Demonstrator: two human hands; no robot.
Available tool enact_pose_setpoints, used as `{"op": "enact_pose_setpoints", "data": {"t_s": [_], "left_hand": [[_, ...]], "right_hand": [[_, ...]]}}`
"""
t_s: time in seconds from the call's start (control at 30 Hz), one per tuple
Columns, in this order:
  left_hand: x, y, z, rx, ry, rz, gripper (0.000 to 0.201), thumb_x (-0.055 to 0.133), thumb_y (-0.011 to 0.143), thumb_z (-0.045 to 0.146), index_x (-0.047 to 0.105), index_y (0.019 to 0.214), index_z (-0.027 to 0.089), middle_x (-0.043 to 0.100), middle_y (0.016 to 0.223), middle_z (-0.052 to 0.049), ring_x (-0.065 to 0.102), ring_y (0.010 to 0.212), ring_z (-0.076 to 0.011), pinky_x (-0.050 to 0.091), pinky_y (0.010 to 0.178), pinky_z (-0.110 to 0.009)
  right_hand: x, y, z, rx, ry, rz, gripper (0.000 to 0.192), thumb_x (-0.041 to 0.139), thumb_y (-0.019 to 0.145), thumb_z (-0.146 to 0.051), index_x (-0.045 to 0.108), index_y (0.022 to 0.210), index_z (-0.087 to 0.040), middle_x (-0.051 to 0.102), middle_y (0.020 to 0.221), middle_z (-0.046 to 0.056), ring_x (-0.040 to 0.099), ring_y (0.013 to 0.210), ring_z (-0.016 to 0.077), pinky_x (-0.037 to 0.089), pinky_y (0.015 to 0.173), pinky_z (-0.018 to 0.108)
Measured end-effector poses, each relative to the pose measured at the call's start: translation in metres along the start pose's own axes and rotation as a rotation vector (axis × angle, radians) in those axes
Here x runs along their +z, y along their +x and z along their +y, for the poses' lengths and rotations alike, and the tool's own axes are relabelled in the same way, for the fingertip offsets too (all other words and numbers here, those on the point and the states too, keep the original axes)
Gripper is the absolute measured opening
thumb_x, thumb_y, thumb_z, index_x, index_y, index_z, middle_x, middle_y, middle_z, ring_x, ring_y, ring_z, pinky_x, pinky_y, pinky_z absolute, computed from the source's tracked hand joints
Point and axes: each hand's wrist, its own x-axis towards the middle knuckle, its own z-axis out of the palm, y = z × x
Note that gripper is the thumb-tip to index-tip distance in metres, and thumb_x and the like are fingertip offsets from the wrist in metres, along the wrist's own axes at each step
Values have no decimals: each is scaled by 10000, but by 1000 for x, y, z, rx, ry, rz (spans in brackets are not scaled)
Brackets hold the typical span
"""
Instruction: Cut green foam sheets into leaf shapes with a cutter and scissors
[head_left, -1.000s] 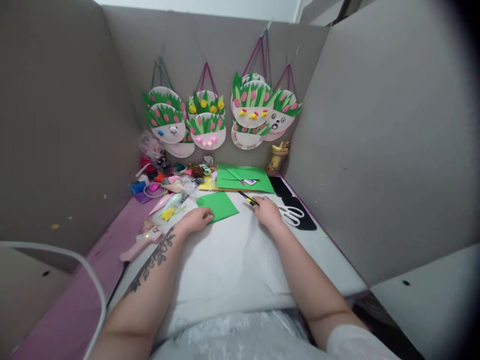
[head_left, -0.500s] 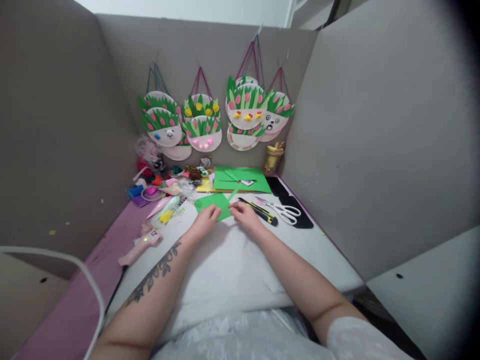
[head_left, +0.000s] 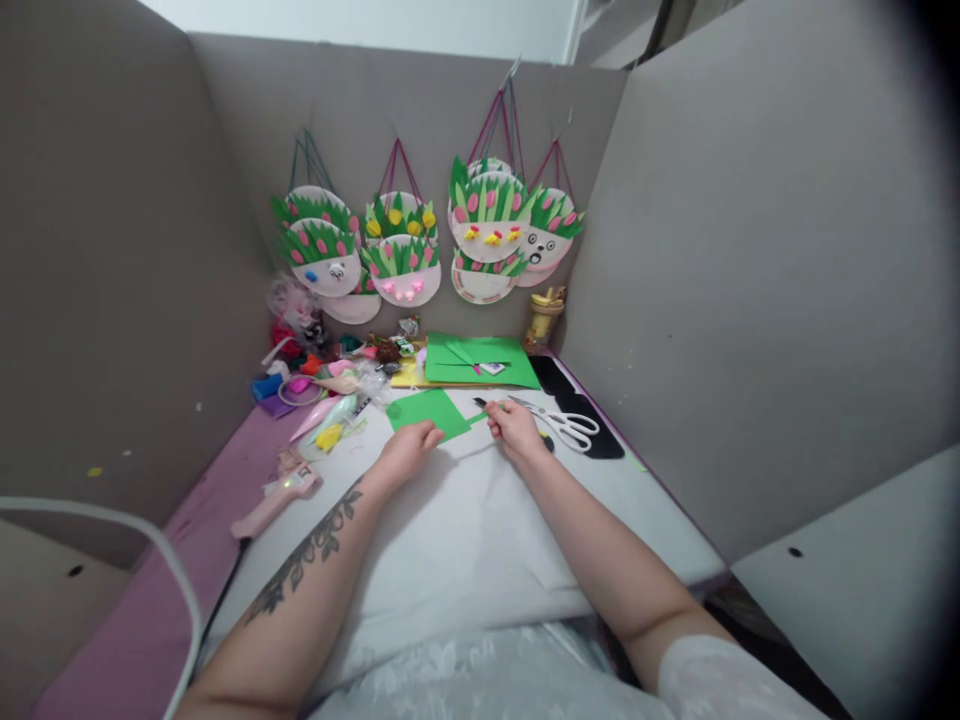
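Note:
A small green paper sheet (head_left: 429,409) lies on the white paper-covered table (head_left: 450,540). My left hand (head_left: 409,455) pinches the sheet's near edge. My right hand (head_left: 514,430) is just right of the sheet, with its fingertips closed on a thin green paper strip (head_left: 478,417) that runs along the sheet's right edge. A black and yellow utility knife (head_left: 545,441) lies mostly hidden under my right hand. White scissors (head_left: 571,426) lie right of that hand.
A stack of larger green sheets (head_left: 480,360) lies behind. Craft scraps and ribbons (head_left: 322,375) crowd the back left, and a pink glue gun (head_left: 274,495) lies at the left. Decorated paper plates (head_left: 420,240) hang on grey cardboard walls (head_left: 750,300) on three sides.
My right hand left the utility knife, came to the green sheet's right edge and now draws a thin green strip off to the right. My left hand stays on the sheet.

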Motion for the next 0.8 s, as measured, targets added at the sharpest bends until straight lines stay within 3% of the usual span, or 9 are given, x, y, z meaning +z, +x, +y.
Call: {"op": "enact_pose_setpoints", "data": {"t_s": [0.1, 0.2, 0.33, 0.4, 0.5, 0.63, 0.8], "left_hand": [[-1, 2, -4, -69, -34, 84, 314, 395, 862, 387, 447, 613, 202, 452, 566, 19, 405, 575, -143, 265, 565, -257], [8, 6, -1, -143, -224, 169, 317, 409, 839, 391, 457, 593, 197, 464, 550, 21, 428, 568, -138, 299, 561, -251], [29, 11, 7, -124, -559, 248, 273, 564, 732, 442, 547, 731, 169, 584, 698, -3, 520, 665, -142, 383, 623, -246], [36, 12, 9, -190, -566, 335, 334, 575, 710, 492, 482, 630, 181, 504, 594, 26, 463, 591, -125, 349, 570, -241], [38, 12, 8, -227, -585, 411, 406, 605, 680, 519, 388, 560, 198, 377, 523, 66, 370, 529, -93, 288, 514, -229], [20, 10, 6, -306, -797, 451, 413, 641, 661, 507, 375, 583, 202, 310, 497, 92, 306, 472, -66, 243, 465, -218], [-21, 9, -12, -293, -1039, 629, 386, 685, 596, 498, 481, 701, 187, 351, 554, 91, 265, 453, -48, 190, 427, -211]], "right_hand": [[-6, 5, -2, -9, 89, 76, 406, 730, 589, -501, 474, 636, -189, 501, 479, -52, 395, 374, 55, 277, 359, 184], [2, 2, -1, -25, 182, 105, 391, 722, 602, -494, 484, 703, -200, 560, 555, -31, 479, 432, 80, 364, 407, 199], [31, -19, 11, 31, 124, -154, 371, 747, 568, -441, 534, 738, -191, 629, 620, 2, 561, 507, 122, 429, 479, 232], [43, -29, 16, 10, 24, -251, 310, 722, 604, -413, 538, 706, -186, 615, 568, -9, 545, 490, 118, 416, 482, 227], [48, -36, 16, -26, -59, -295, 236, 678, 631, -359, 515, 634, -188, 580, 501, -29, 499, 455, 99, 397, 476, 217], [40, -34, 8, 15, -79, -330, 210, 661, 618, -333, 511, 597, -187, 570, 478, -35, 484, 438, 91, 391, 464, 210], [29, -27, 4, 42, -96, -330, 185, 664, 580, -305, 529, 594, -180, 577, 476, -31, 502, 440, 96, 401, 457, 208]]}}
